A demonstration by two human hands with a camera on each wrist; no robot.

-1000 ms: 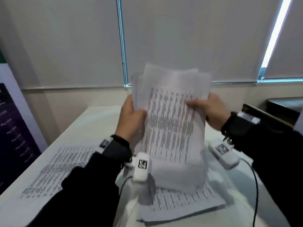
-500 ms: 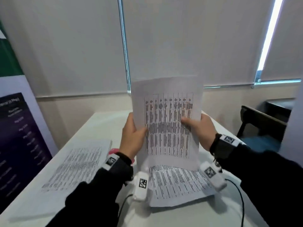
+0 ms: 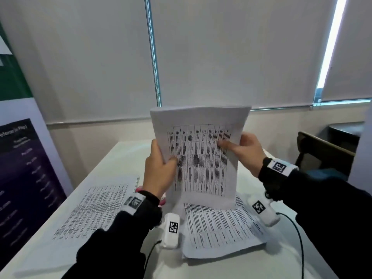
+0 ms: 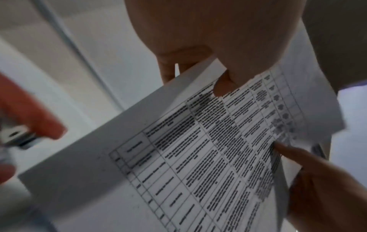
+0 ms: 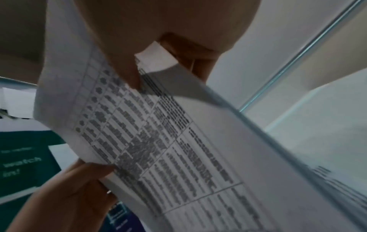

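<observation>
I hold a stack of printed sheets [image 3: 201, 156] upright above the white table [image 3: 124, 156], its bottom edge close to the papers below. My left hand [image 3: 161, 168] grips the stack's left edge, thumb on the front. My right hand [image 3: 241, 150] pinches the right edge, thumb across the printed table. The left wrist view shows the stack of printed sheets [image 4: 198, 149] with both thumbs on it. In the right wrist view the stack of printed sheets [image 5: 168, 141] has a bent corner by my thumb.
A loose pile of printed pages [image 3: 219, 228] lies under the held stack. Another pile of pages [image 3: 92, 210] lies on the table's left. A red stapler [image 4: 31, 119] sits by my left wrist. A banner [image 3: 22, 174] stands at left, a chair [image 3: 322, 152] at right.
The messy, fanned sheets have come together into one squared stack, lowered toward the table. Both hands have kept their hold on its edges.
</observation>
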